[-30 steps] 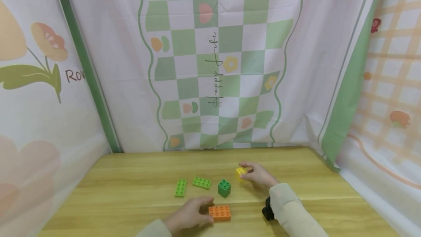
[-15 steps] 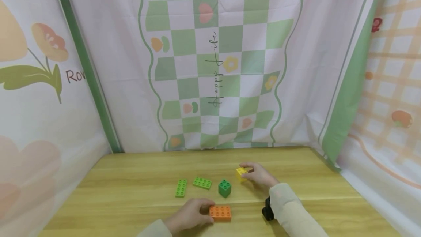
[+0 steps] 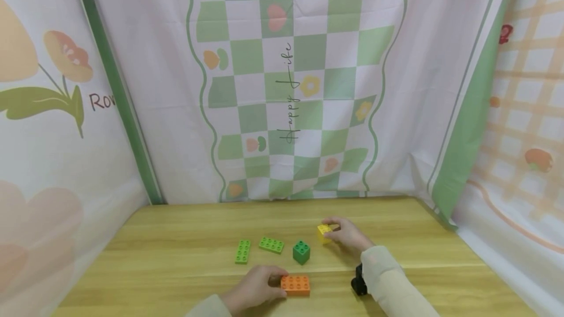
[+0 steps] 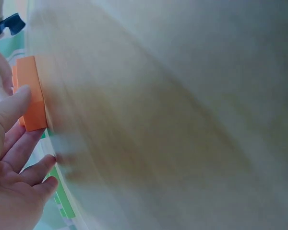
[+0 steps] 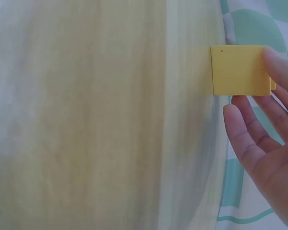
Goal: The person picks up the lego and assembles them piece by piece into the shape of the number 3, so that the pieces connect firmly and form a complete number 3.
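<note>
On the desk (image 3: pixel 176 248), the left hand (image 3: pixel 254 285) pinches the orange eight-stud building brick (image 3: pixel 295 285) by its left end, fingers parted just to its width; farther back, the right hand (image 3: pixel 349 235) likewise pinches the yellow building brick (image 5: pixel 239 71). Both look like hard plastic — probably light, stiff, sturdy, slightly slick — so the flat opposite sides should give the surest hold.
</note>
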`<state>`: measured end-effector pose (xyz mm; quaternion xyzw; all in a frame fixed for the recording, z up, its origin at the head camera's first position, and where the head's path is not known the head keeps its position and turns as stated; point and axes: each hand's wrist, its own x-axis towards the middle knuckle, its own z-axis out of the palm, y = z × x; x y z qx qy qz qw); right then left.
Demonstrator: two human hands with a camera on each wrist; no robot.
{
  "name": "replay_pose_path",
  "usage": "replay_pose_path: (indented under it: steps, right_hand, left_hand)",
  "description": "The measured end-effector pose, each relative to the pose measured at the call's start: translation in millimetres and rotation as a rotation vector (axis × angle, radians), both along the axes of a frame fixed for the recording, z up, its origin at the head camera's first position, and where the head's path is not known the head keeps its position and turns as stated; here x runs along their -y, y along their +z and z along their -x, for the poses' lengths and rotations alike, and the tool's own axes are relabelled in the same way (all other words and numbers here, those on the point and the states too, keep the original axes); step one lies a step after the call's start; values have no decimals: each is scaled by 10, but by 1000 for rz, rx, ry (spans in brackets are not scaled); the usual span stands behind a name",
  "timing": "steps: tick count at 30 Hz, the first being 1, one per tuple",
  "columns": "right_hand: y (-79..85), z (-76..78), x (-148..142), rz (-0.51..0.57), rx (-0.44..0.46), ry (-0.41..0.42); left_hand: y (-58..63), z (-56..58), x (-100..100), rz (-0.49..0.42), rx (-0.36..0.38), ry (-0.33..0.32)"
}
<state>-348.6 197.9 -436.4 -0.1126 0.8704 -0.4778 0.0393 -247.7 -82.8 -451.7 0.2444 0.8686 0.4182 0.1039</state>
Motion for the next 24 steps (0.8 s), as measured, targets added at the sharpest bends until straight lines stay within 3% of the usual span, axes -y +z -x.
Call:
replay_pose_path:
  steps: [24]
  right_hand:
    - [40, -25, -7, 21, -41, -51]
  left_hand:
    - [-3, -4, -8, 19, 1, 12]
